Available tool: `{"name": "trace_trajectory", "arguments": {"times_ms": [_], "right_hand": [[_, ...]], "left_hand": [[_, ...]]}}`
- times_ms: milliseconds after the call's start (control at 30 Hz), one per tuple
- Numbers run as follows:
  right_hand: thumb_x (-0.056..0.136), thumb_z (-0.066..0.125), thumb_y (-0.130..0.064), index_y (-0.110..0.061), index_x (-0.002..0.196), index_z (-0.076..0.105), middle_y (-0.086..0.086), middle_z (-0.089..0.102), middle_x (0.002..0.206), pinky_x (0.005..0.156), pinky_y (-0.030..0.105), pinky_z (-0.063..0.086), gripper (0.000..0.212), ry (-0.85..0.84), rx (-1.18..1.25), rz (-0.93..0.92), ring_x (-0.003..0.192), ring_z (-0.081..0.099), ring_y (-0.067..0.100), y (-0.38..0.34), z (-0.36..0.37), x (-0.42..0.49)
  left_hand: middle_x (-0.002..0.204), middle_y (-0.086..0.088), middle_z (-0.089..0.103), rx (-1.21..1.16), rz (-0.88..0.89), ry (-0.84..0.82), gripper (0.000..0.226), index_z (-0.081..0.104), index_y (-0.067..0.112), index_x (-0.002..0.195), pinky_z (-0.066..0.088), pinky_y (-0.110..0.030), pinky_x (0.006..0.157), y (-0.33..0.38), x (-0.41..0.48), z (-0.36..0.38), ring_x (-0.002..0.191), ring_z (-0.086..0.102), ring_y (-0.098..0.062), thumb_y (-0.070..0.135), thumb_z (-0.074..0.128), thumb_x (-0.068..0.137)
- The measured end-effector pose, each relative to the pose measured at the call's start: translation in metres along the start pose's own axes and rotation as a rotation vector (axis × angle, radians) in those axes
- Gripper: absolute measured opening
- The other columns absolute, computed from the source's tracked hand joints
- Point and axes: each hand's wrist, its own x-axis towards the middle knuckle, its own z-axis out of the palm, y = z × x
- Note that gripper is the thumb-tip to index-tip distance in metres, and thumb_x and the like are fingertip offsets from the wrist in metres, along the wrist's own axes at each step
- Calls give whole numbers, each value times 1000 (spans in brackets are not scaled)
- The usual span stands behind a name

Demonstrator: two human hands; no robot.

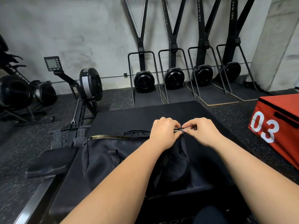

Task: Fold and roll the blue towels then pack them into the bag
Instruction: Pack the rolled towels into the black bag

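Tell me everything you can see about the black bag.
The bag is black, soft fabric, lying slumped on a black padded platform. An olive-gold zip runs along its top. At its right end the left hand grips the fabric and the right hand pinches the zip pull. Contents hidden.

One wide-angle camera sits on the person's head, facing forward and down. It looks closely onto the black bag (103, 152) just below it, while the grey wall (80, 29) stands well ahead.
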Motion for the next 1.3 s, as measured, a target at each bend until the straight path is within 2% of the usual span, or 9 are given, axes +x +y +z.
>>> {"name": "trace_trajectory", "arguments": {"times_ms": [167,267,400,533,600,700,767,967,1300], "right_hand": [[85,81,-20,-34,91,81,-12,74,77,68,8,43,16,73,146,37,76,66,1,-10,-2,2],[82,83,-19,-32,88,81,-10,77,78,76,22,52,14,99,333,100,78,71,3,-17,0,3],[91,75,-24,-31,93,81,-12,78,85,79,23,52,9,122,430,131,86,72,4,-18,9,1],[92,70,-20,-32,108,79,-18,77,100,77,2,42,22,67,215,61,96,68,-1,-15,19,-6],[89,76,-22,-30,118,77,-17,76,109,82,0,40,30,27,137,18,102,67,0,-15,24,-10],[88,81,-30,-30,120,76,-15,75,114,94,21,50,33,52,49,-36,109,67,6,-16,30,-12],[89,80,-33,-35,118,76,-16,73,111,93,31,51,29,70,-33,-50,109,63,10,-19,31,-11],[93,75,-38,-37,120,74,-16,70,109,91,34,49,27,108,-180,-48,113,53,11,-22,28,-15],[95,74,-37,-34,115,77,-15,72,106,87,37,48,20,194,-307,-12,112,54,18,-13,26,-24]], "left_hand": [[106,10,71,21,-17,21,22,74,34,108,42,-41,98,3,1,4,106,58,-21,50,71,93],[100,11,71,10,-32,55,21,71,30,100,41,-39,94,5,3,6,101,60,-20,50,72,92],[100,12,72,19,-72,46,19,72,31,100,39,-37,94,5,4,6,101,59,-18,49,68,96],[97,13,74,-77,-184,38,16,76,33,102,40,-38,98,4,4,4,105,60,-19,42,64,97],[96,13,75,-123,-251,31,15,78,33,100,40,-37,98,4,3,2,103,63,-18,39,65,96],[95,12,75,-194,-328,33,13,79,32,96,42,-39,100,2,1,-1,100,66,-15,37,68,92],[94,13,75,-224,-352,34,11,79,31,93,43,-40,101,1,-1,-2,99,66,-14,36,69,91],[91,18,74,-186,-362,40,14,77,35,90,35,-37,95,-9,-8,-8,107,61,-14,43,67,93],[85,22,68,-123,-396,122,17,72,38,80,29,-34,90,-50,-38,-29,105,58,-12,45,66,94]]}}
